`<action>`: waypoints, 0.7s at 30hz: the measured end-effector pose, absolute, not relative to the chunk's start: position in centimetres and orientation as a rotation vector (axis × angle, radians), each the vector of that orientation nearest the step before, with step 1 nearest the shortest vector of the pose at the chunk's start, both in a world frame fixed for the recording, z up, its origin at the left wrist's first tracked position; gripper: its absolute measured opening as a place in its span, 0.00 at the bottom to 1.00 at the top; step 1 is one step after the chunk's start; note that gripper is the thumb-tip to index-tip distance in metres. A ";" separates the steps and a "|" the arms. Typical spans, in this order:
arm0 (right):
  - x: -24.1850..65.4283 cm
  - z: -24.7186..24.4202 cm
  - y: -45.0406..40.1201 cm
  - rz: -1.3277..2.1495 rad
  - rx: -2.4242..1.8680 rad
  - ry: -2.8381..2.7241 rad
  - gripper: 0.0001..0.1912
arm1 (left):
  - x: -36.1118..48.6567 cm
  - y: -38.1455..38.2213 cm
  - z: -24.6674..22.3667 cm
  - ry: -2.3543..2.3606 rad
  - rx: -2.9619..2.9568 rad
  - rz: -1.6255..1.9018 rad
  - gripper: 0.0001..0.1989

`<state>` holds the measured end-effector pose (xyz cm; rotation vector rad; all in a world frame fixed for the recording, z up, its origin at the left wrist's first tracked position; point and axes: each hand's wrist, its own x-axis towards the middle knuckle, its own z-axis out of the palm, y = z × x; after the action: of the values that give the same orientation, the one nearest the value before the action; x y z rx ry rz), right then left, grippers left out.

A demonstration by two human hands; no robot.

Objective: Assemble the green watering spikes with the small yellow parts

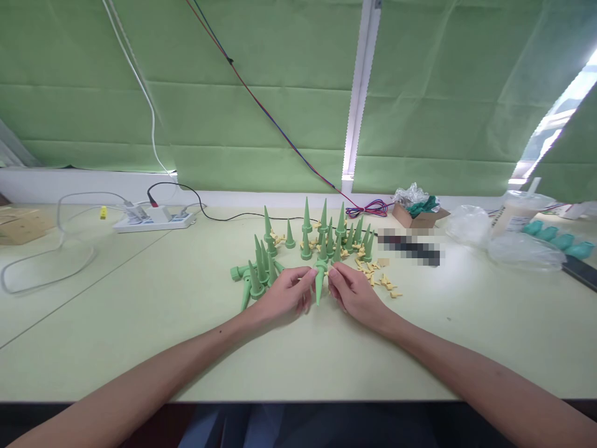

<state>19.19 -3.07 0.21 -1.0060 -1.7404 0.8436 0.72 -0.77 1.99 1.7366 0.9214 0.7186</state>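
Observation:
A green cone-shaped piece (319,286) points down toward me between my two hands, its wide end away from me. My left hand (293,287) pinches it near the wide end. My right hand (352,291) is closed at its other side, fingertips at a small yellow bit by the cone. Several green cones (306,218) stand upright just beyond, with small yellow pieces (387,282) scattered among them and to the right. More green cones (256,286), some lying down, are gathered left of my left hand.
A white power strip (153,219) with cables sits at the back left, near a cardboard box (23,225). At the back right are an open carton (420,216), plastic bags (527,251), a cup (515,214), teal items (562,241) and a dark object (581,272).

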 end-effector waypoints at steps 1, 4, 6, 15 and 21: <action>19.2 0.2 -3.1 0.842 -1.005 -1.743 0.21 | 0.7 -0.7 1.9 0.912 1.741 0.722 0.24; 19.3 0.2 -3.1 0.839 -0.997 -1.755 0.22 | 0.5 -0.5 1.8 0.879 1.749 0.731 0.24; 19.3 0.2 -3.2 0.839 -0.988 -1.766 0.22 | 0.4 -0.5 1.7 0.865 1.748 0.733 0.23; 19.2 0.1 -3.2 0.923 -0.960 -1.722 0.23 | 0.0 -0.6 1.9 0.850 1.863 0.752 0.16; 19.1 0.5 -3.4 0.954 -0.980 -1.705 0.27 | 0.2 -0.7 1.8 0.864 2.028 0.890 0.14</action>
<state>19.06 -3.36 0.51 -0.9803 -1.7051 0.9541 0.16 -0.70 1.83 2.0282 0.8639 0.8904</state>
